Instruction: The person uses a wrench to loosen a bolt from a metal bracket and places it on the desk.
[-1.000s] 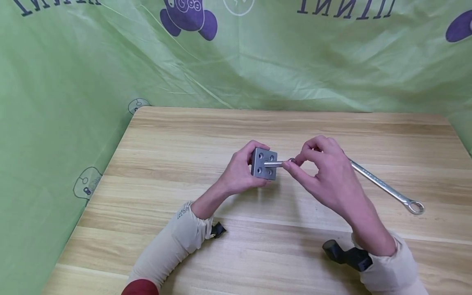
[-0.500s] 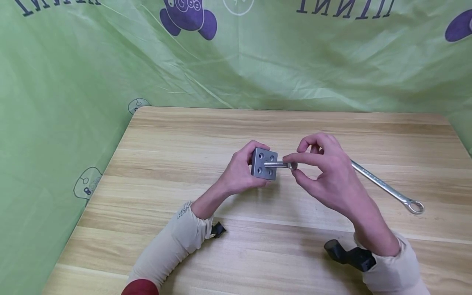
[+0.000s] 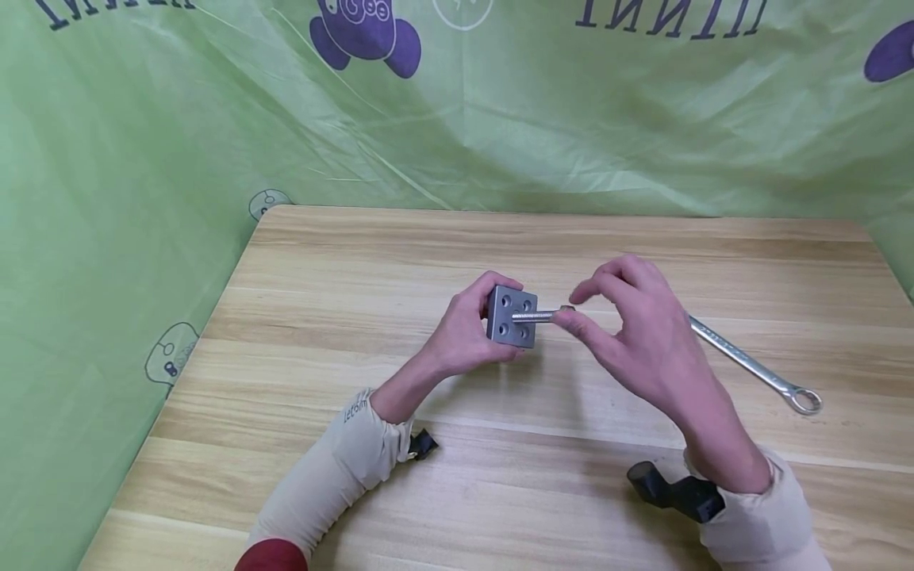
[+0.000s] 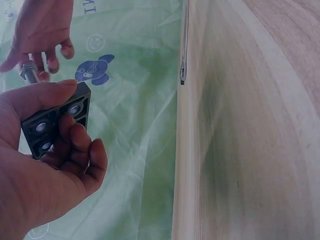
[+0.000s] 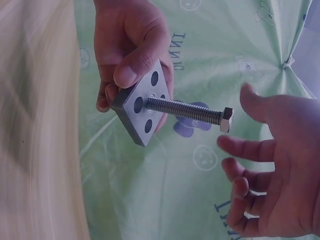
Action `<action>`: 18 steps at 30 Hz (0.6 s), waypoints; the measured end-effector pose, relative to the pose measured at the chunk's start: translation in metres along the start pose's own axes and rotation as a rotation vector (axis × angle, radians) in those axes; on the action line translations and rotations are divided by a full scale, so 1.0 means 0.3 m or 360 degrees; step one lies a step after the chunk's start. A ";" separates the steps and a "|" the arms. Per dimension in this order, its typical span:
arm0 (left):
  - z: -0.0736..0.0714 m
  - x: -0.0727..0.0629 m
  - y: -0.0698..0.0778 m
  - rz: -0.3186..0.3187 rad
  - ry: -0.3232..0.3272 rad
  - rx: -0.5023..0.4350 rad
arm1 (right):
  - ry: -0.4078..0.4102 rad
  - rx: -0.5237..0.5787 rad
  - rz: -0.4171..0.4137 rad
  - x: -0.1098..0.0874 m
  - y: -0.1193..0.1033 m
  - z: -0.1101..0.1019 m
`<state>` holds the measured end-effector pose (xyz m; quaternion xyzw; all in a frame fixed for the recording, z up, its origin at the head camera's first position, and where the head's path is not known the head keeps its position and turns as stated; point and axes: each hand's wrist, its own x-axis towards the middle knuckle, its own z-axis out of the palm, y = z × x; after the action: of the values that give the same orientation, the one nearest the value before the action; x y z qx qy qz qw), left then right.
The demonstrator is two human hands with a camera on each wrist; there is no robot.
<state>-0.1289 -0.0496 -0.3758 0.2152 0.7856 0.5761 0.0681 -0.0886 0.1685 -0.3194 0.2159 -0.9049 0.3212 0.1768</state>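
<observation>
My left hand [image 3: 467, 329] grips a grey square metal plate [image 3: 503, 337] by its edges, above the table. The plate has a hole near each corner, and a threaded bolt [image 5: 182, 108] stands out of its middle. In the left wrist view, the plate's recessed back [image 4: 59, 114] shows between my thumb and curled fingers. My right hand [image 3: 646, 341] is beside the bolt's hex head [image 5: 227, 120]. Its thumb and forefinger are spread to either side of the head, with a gap showing in the right wrist view. The other fingers are loosely bent.
A combination wrench [image 3: 746, 363] lies on the wooden table [image 3: 343, 317], right of my right hand and partly hidden behind it. A green printed cloth [image 3: 500, 135] hangs behind and to the left. Black wrist mounts [image 3: 674, 493] stick out from the sleeves.
My right thumb and forefinger have moved around the bolt head, shifting from touching it to standing apart from it. The left hand and plate have stayed in place.
</observation>
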 end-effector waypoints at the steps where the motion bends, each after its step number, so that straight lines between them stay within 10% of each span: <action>1: 0.000 -0.001 -0.001 0.0004 0.0002 0.0004 | -0.0013 -0.0028 0.0034 -0.001 -0.002 -0.001; 18: 0.001 -0.008 -0.011 0.0023 -0.0013 0.0003 | 0.0066 0.0053 -0.0133 -0.013 -0.003 0.010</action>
<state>-0.1276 -0.0512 -0.3793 0.2233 0.7843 0.5748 0.0671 -0.0854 0.1668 -0.3229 0.2496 -0.8858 0.3331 0.2051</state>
